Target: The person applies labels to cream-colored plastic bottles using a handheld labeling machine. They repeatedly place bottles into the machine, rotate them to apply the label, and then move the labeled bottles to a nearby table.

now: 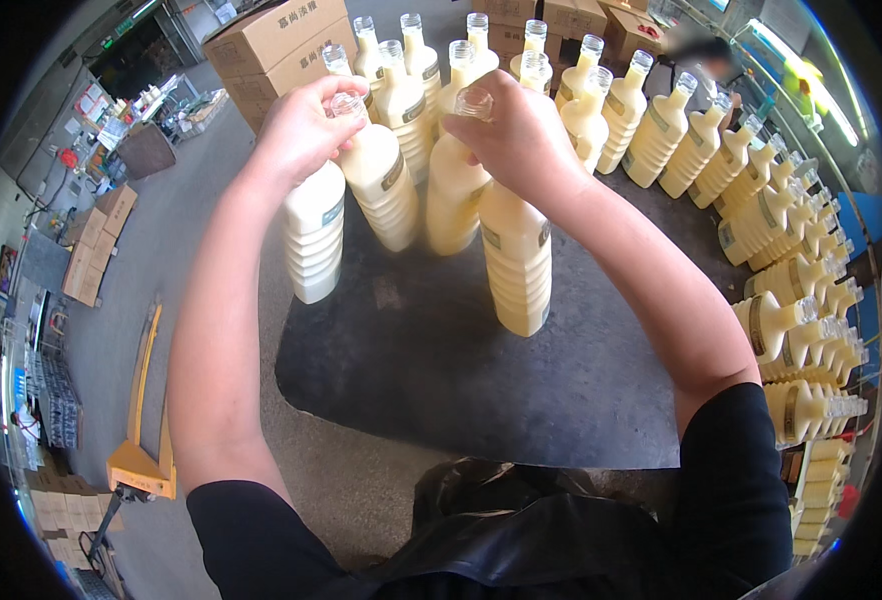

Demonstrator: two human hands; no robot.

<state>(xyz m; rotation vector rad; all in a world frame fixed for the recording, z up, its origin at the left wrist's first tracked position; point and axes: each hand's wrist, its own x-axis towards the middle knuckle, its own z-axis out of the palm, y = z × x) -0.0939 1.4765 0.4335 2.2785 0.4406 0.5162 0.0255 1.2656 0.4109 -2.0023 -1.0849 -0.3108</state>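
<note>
Cream-yellow bottles with ribbed lower sides and clear, uncapped necks stand around a black-topped table (401, 370). My left hand (301, 128) is closed round the neck of one bottle (386, 190). A second bottle (315, 240) hangs or stands right under that palm, its neck hidden. My right hand (526, 135) grips the neck of another bottle (456, 205). Beneath its palm is a further bottle (517, 270), the neck of which is covered by the hand. Whether these bases touch the table, I cannot tell.
More filled bottles (401, 105) stand close behind my hands, and a long curved row (661, 130) runs down the right side. Cardboard boxes (281, 50) are stacked at the back left. A yellow pallet jack (141, 465) is on the floor at left. A person (701, 75) is at far right.
</note>
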